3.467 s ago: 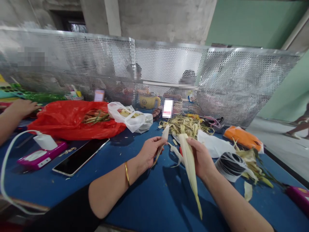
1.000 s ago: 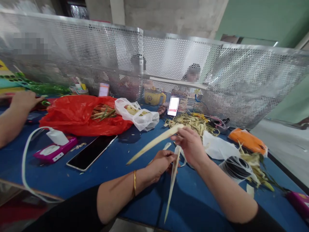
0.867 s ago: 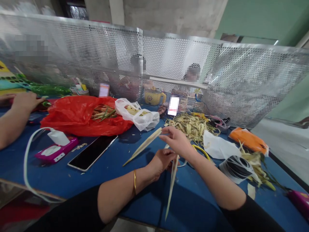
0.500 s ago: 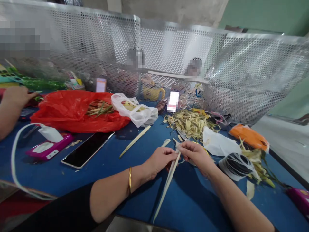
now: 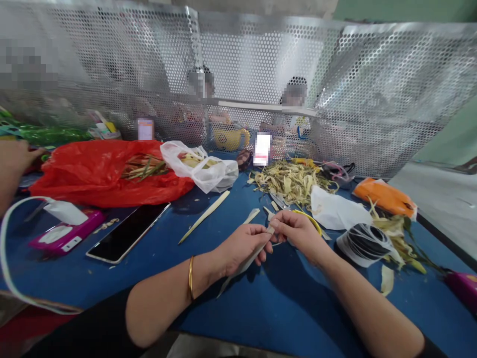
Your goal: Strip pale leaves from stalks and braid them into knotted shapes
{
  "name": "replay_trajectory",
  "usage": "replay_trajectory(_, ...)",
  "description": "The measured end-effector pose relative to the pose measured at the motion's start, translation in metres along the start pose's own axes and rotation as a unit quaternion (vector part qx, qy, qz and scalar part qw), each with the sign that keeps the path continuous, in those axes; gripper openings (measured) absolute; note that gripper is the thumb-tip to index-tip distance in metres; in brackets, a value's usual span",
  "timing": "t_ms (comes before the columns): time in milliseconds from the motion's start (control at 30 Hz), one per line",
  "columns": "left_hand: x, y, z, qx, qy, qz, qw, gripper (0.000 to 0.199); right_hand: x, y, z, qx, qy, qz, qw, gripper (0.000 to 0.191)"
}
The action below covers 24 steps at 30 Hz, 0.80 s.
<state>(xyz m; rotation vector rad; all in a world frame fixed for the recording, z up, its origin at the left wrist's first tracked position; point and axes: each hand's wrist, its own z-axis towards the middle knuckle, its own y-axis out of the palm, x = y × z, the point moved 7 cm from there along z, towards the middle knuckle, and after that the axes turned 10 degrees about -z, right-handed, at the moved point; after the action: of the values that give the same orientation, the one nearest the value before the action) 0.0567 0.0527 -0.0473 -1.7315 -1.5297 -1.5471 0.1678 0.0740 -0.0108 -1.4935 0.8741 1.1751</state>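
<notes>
My left hand is closed around a long pale leaf strip, whose lower end trails below the palm over the blue table. Beside it, my right hand pinches the strip's upper end between thumb and fingers. The fingertips of both hands nearly meet. Just beyond them lie scissors with yellow handles, partly hidden by my right hand. Another pointed leaf strip rests on the table to the left. A heap of dry leaf shreds lies behind the hands.
A red plastic bag and a white bag hold leaf material. On the left are a phone and a purple power strip. A spool stands right. A perforated metal screen spans the back. Another person's hand is at far left.
The leaf strip has turned: its long tail, earlier hanging toward me, now runs lower-left beneath my left palm. My left fingers have wrapped further around it. The camera view has shifted slightly.
</notes>
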Motion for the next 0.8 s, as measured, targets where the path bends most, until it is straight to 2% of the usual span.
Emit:
replay_trajectory(100,-0.001,0.006,-0.002,-0.039,-0.002,0.034,0.999,0.023,-0.001,0.000,0.000,0.012,-0.002,-0.042,0.999,0.038)
replay_trajectory(167,0.004,0.006,-0.003,-0.051,0.021,0.088,0.995,0.025,0.000,-0.001,0.000,0.028,0.000,-0.068,0.997,0.041)
replay_trajectory(233,0.018,0.001,-0.005,-0.032,0.070,0.156,0.985,0.028,0.000,-0.007,0.001,0.059,-0.007,-0.073,0.996,0.043)
replay_trajectory(300,0.039,-0.011,-0.007,0.028,0.125,0.243,0.961,0.031,0.001,-0.018,0.002,0.104,-0.017,-0.062,0.992,0.043)
replay_trajectory(333,0.050,-0.019,-0.009,0.075,0.150,0.309,0.936,0.032,0.002,-0.024,0.003,0.124,-0.019,-0.059,0.990,0.043)
replay_trajectory(367,0.061,-0.026,-0.011,0.123,0.171,0.384,0.899,0.032,0.004,-0.029,0.004,0.140,-0.018,-0.060,0.988,0.043)
replay_trajectory(433,0.076,-0.037,-0.014,0.211,0.184,0.518,0.808,0.025,0.007,-0.036,0.005,0.161,-0.012,-0.066,0.985,0.043)
replay_trajectory(500,0.076,-0.044,-0.010,0.235,0.155,0.597,0.751,0.024,0.009,-0.038,0.006,0.165,-0.010,-0.073,0.984,0.044)
replay_trajectory(533,0.072,-0.046,-0.007,0.224,0.137,0.620,0.739,0.024,0.009,-0.037,0.006,0.160,-0.011,-0.075,0.984,0.044)
replay_trajectory(633,0.059,-0.047,0.003,0.175,0.115,0.643,0.737,0.018,0.008,-0.035,0.007,0.150,-0.018,-0.074,0.986,0.043)
replay_trajectory(700,0.057,-0.047,0.006,0.168,0.133,0.620,0.755,0.016,0.008,-0.038,0.006,0.162,-0.022,-0.072,0.984,0.040)
replay_trajectory(733,0.058,-0.047,0.006,0.165,0.143,0.590,0.777,0.016,0.007,-0.041,0.006,0.170,-0.026,-0.073,0.982,0.038)
replay_trajectory(800,0.058,-0.044,0.006,0.143,0.154,0.485,0.849,0.016,0.006,-0.044,0.006,0.182,-0.031,-0.072,0.980,0.036)
